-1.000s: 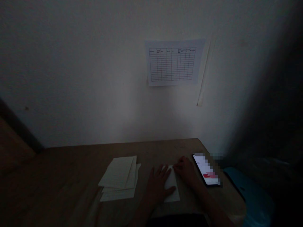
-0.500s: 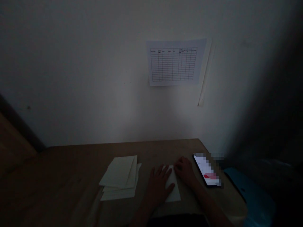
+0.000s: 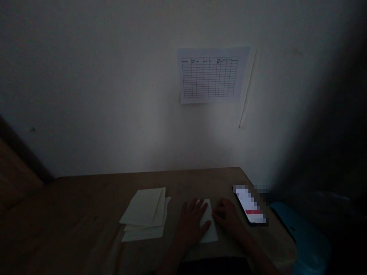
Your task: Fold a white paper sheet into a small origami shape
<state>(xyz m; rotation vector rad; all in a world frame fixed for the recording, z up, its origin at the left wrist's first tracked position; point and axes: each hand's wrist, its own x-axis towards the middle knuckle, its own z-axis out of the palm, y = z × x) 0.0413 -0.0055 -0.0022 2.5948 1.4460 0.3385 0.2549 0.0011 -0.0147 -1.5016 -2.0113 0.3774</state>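
A narrow sheet of white paper [image 3: 211, 232], seemingly folded, lies on the wooden table. My left hand [image 3: 191, 221] rests flat over its left part with the fingers spread. At the paper's right edge is my right hand [image 3: 226, 214], its fingers curled and pressed together on that edge; dim light blurs the exact contact. To the left of my hands, a loose stack of white sheets [image 3: 145, 210] sits with its edges uneven. The top sheets look folded.
A phone [image 3: 250, 206] with a lit screen lies right of my hands near the table's [image 3: 94, 206] edge. A blue chair or stool [image 3: 304, 233] stands beyond that side. On the wall behind hangs a printed grid sheet [image 3: 210, 76].
My right hand has slid a little down along the paper's right edge, toward me. My left hand and the stack keep their places.
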